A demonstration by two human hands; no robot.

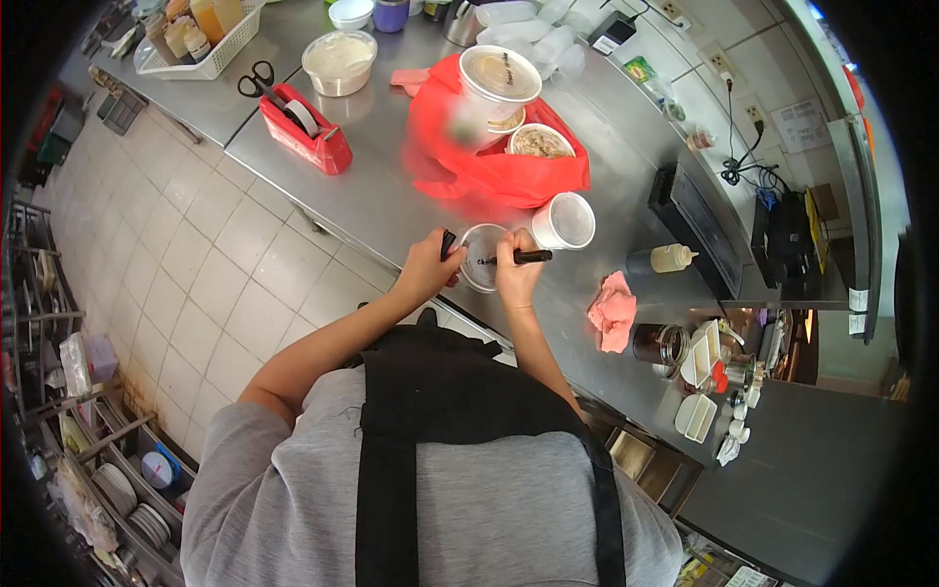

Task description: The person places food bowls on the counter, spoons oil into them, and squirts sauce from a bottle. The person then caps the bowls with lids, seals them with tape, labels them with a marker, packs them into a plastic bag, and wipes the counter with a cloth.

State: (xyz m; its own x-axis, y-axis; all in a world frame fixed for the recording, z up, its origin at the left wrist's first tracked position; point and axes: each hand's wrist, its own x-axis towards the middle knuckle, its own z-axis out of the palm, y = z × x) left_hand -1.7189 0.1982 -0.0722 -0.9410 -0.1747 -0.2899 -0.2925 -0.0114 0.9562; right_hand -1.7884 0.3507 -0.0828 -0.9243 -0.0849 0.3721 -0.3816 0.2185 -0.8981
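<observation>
My right hand (516,269) is closed round a black marker (532,256), its tip end over the lid of a round plastic container (481,237). Dark handwriting shows on that lid. Closed at the container's left side, my left hand (427,266) holds a short black piece that looks like the marker cap (447,244). Just to the right is a white lidded tub (564,221). Beyond my hands, a red plastic bag (558,181) lies open around several tubs, one a white-lidded tub (500,74) with writing on top.
A red tape dispenser (328,152) with scissors (256,80) stands at the counter's left edge. A pink cloth (612,311), a squeeze bottle (671,258) and a glass jar (661,344) are to the right. A tub of white cream (339,64) stands further back.
</observation>
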